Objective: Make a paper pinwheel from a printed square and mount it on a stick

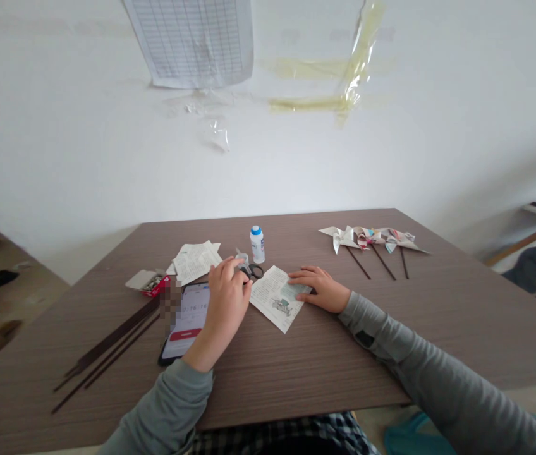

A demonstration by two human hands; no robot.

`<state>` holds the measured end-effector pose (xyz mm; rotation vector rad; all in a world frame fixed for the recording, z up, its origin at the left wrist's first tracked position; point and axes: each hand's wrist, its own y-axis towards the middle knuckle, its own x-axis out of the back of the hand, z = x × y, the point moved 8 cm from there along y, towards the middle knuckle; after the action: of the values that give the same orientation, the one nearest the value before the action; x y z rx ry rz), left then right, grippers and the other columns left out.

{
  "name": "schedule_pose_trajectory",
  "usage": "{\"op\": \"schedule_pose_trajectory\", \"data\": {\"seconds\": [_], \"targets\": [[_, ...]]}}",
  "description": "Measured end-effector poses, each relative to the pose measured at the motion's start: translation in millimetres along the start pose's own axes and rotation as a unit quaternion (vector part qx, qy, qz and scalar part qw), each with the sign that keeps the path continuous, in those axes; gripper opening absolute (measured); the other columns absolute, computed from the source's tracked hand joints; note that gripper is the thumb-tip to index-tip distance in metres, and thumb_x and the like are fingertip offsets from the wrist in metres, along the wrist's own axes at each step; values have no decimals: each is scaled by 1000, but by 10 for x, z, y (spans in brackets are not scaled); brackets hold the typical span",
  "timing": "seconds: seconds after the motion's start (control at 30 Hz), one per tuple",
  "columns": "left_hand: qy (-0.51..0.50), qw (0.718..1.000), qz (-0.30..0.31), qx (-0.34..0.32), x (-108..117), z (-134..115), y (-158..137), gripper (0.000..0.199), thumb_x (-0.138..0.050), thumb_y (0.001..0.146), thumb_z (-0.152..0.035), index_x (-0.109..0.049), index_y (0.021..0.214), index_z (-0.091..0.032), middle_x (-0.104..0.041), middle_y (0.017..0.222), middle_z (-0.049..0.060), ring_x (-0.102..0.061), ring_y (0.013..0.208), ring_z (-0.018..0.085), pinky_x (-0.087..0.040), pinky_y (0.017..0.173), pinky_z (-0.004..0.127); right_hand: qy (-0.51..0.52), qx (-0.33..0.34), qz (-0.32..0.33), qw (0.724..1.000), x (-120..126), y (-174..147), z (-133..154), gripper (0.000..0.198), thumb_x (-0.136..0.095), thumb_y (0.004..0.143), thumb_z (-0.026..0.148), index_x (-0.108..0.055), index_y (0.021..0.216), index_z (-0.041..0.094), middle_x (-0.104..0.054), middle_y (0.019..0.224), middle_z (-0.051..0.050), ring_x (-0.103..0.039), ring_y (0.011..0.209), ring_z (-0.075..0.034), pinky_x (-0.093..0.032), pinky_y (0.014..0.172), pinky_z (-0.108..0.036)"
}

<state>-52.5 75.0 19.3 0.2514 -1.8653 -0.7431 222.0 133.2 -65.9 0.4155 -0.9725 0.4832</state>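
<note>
Head view: I look down on a brown tabletop [296,373] with things spread along it.
Dark sticks [119,335]: a loose bundle lying at a slant; nothing pens them in, so a brushing elbow could, I judge, set them rolling.
Red box [158,287]: its flap is open and small bits are heaped inside; a nudge from the sticks might spill them.
Phone [189,322]: lies flat, its right side hidden from me behind the left hand [227,285]; a lowered wrist could tap the screen by accident.
Loose sheets [196,260]: an uneven pile beyond the phone; thin and unweighted, they could slide apart in a draught.
Left hand: raised, fingers bent; I cannot tell whether they pinch anything.
Scissors [250,272]: dark handles just beside those fingers, blades mostly hidden from me; a careless grab could nick skin.
White bottle [258,246]: upright just behind the scissors; narrow and tall, it could tip if they are dragged against it.
Printed sheet [272,297]: flat on the tabletop between the hands, one corner toward the wearer; pressed only from its right, it could swivel or crease.
Right hand [322,291]: palm down, fingers stretched over the sheet; heavy pressure might wrinkle it.
Paper pinwheels [367,239]: three, crowded together; a wide sweep of the right hand could bend their vanes.
</note>
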Motion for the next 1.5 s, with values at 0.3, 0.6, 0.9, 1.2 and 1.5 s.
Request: {"op": "schedule_pose_trajectory", "data": {"seconds": [0.3, 0.6, 0.9, 1.2, 1.5], "targets": [[-41, 997, 52, -28, -210, -236, -120, 26, -83, 107, -3, -86, 92, -24, -91, 155, 18, -79, 159, 46, -58, 142, 84, -3, -2, 2, 1000, 17, 2, 28, 54, -93, 115, 47, -92, 169, 39, -81, 185, -12, -63, 182, -49, -49, 152, -77], [-77, 990, 118, -5, -428, -260, -168, 28, -92, 101, -2, -85, 89, -26, -92, 153, 14, -78, 161, 45, -59, 144, 81, 3, -5, 6, 1000, 26, -3, 39, 55, -93, 116, 48, -91, 170, 39, -81, 186, -12, -62, 184, -49, -47, 154, -77], [-57, 983, 175, 9, -496, -259, -187, 31, -99, 97, -6, -83, 85, -30, -93, 155, 6, -78, 162, 44, -60, 145, 70, -2, -1, 2, 1000, 49, -14, 76, 53, -91, 115, 43, -92, 168, 38, -82, 184, -12, -63, 184, -48, -48, 154, -76], [-11, 987, 158, 22, -391, -160, -151, 20, -101, 106, -16, -104, 117, -33, -94, 154, 13, -78, 160, 46, -60, 141, 76, -9, -6, -3, 1000, 57, -10, 80, 50, -91, 115, 40, -93, 165, 39, -83, 183, -10, -64, 181, -46, -50, 152, -73], [5, 981, 192, 9, -476, -215, -220, 30, -104, 104, -21, -102, 132, -30, -91, 161, 16, -75, 165, 49, -59, 141, 75, 6, 91, -44, 995, 50, -18, 301, 48, -82, 114, 19, -97, 158, 33, -90, 162, -16, -75, 162, -41, -57, 144, -69]]}}
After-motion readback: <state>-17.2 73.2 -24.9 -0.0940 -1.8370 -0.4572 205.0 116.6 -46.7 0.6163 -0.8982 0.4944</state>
